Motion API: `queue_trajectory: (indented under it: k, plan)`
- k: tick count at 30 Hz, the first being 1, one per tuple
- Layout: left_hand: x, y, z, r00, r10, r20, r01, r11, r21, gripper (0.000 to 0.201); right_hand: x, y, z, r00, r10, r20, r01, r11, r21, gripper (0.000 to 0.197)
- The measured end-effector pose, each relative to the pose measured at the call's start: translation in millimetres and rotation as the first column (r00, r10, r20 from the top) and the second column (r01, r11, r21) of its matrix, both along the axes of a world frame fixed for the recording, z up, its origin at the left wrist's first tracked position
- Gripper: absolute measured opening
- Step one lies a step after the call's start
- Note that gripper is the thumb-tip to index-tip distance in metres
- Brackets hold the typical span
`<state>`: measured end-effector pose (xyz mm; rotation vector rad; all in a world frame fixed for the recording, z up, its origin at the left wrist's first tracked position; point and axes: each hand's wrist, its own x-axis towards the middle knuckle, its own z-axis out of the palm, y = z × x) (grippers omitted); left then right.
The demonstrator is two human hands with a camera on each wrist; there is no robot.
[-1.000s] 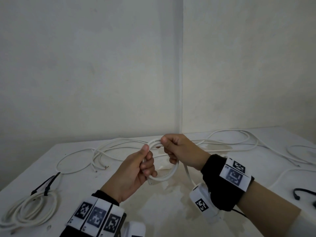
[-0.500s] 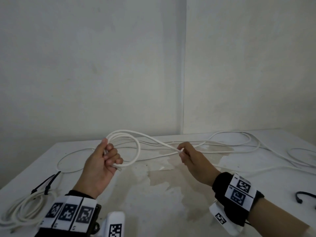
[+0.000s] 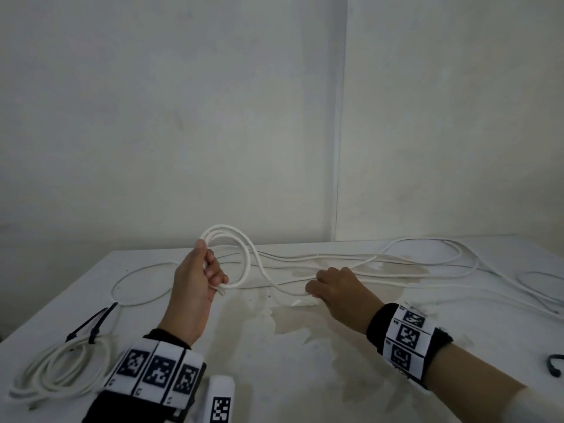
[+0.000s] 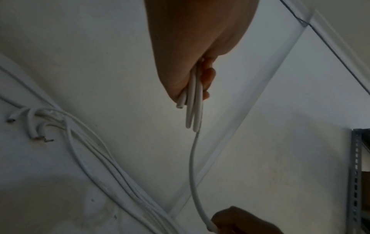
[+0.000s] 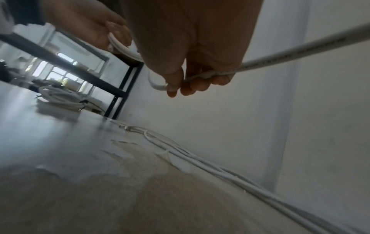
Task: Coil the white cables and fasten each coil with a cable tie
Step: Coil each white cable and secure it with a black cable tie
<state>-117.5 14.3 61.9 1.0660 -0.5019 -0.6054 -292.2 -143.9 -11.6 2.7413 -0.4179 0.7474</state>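
White, springy cable [image 3: 244, 257] looked light yet loop-holding: left hand [image 3: 195, 282] gripped its coil above the table [image 3: 274, 377], right hand [image 3: 338, 288] at three o'clock pinched the slack, the sensible hold.

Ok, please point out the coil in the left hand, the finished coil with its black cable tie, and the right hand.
coil [image 3: 244, 257], head view, on the right arc of the loops.
finished coil [image 3: 61, 370], head view, on its bundled white strands.
black cable tie [image 3: 97, 320], head view, on its strap.
right hand [image 3: 338, 288], head view, on its back.
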Motion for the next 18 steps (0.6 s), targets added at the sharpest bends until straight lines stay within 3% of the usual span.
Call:
queue_trajectory:
  k: [2,5,7,10,14,18]
  plan:
    - [-5,-6,-1,0.999,0.017,0.048,-0.019,0.999,0.030,0.039,0,5,-1,0.996,0.066,-0.054,-0.071,0.994,-0.087,0.042]
    - [-13,-13,-5,0.991,0.007,0.136,-0.018,0.997,0.080,0.039,3,16,-1,0.981,0.169,-0.094,-0.185,0.961,-0.204,0.031]
    - [-17,-17,-9,0.985,-0.006,0.171,-0.016,0.992,0.127,0.039,2,22,0,0.972,0.228,-0.059,-0.236,0.941,-0.242,0.015]
    - [-25,-24,-16,0.974,-0.036,0.225,-0.013,0.977,0.215,0.038,5,29,6,0.949,0.313,0.017,-0.297,0.915,-0.274,0.021]
    - [-46,-27,-25,0.925,-0.151,0.350,0.033,0.947,0.321,0.035,15,38,21,0.901,0.420,0.111,-0.386,0.891,-0.240,0.014]
    - [-59,-22,-27,0.882,-0.271,0.385,0.122,0.921,0.369,0.037,22,38,34,0.855,0.449,0.260,-0.452,0.890,-0.050,0.008]
